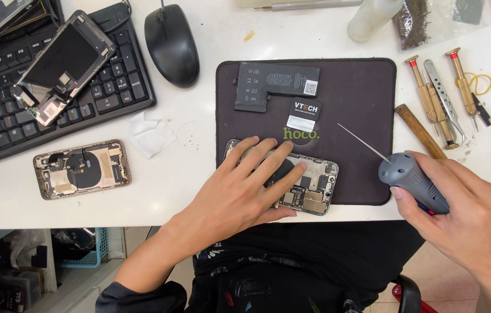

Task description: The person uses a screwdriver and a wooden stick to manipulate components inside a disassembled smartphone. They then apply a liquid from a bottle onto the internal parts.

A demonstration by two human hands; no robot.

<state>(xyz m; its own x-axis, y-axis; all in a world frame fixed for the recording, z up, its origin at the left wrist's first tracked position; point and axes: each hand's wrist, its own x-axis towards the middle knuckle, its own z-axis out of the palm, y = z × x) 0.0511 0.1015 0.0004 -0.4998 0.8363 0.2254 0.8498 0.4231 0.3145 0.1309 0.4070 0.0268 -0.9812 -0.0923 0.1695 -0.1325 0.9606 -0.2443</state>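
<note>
Fingers of left hand [245, 191] lay spread flat on opened phone [309, 188] at mat's [367, 93] near edge; right hand [465, 214] gripped electric screwdriver [410, 179].

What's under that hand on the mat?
The left hand rests on an opened phone with bare circuit parts showing on the dark mat. Its covered half is hidden.

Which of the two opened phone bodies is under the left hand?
The opened silver phone body on the dark work mat, pressed by the left hand. The other, gold-edged one lies untouched on the white table.
</note>
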